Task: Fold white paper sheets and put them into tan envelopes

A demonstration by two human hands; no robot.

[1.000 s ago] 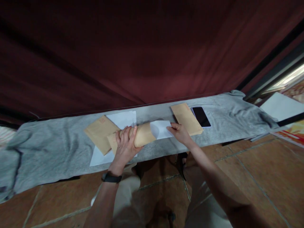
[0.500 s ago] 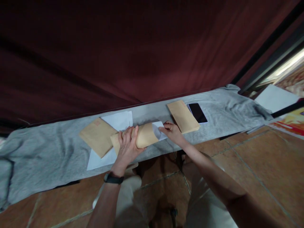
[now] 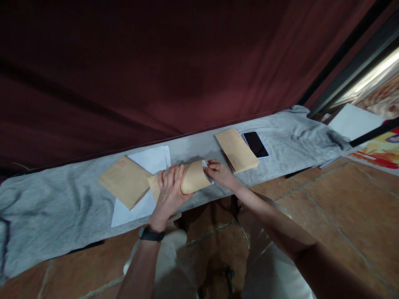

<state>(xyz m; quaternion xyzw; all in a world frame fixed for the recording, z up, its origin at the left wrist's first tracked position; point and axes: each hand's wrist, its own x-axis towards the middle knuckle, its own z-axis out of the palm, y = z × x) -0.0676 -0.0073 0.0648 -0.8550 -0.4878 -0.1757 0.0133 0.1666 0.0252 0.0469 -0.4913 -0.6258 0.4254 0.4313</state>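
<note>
My left hand [image 3: 171, 187] is wrapped over a tan paper envelope [image 3: 195, 176], which bulges with its mouth facing right. White paper [image 3: 204, 163] shows just inside that mouth. My right hand [image 3: 219, 172] is closed on the paper at the opening, fingertips partly in the mouth. Left of my left hand, several tan envelopes [image 3: 124, 182] lie on white paper sheets [image 3: 152, 158]. Beyond my right hand rests a stack of tan envelopes [image 3: 238, 150], beside a dark-screened phone [image 3: 256, 144].
Grey cloth [image 3: 62, 207] covers the long narrow bench. A dark red curtain [image 3: 187, 74] hangs along its far side. At the far right are a white sheet [image 3: 355, 120] and a colourful printed panel [image 3: 378, 151]. Brown floor tiles [image 3: 336, 199] lie below.
My right hand has pushed the white paper leftward, deeper into the envelope, so less of it sticks out. My left hand keeps its hold. The camera view has shifted slightly.
</note>
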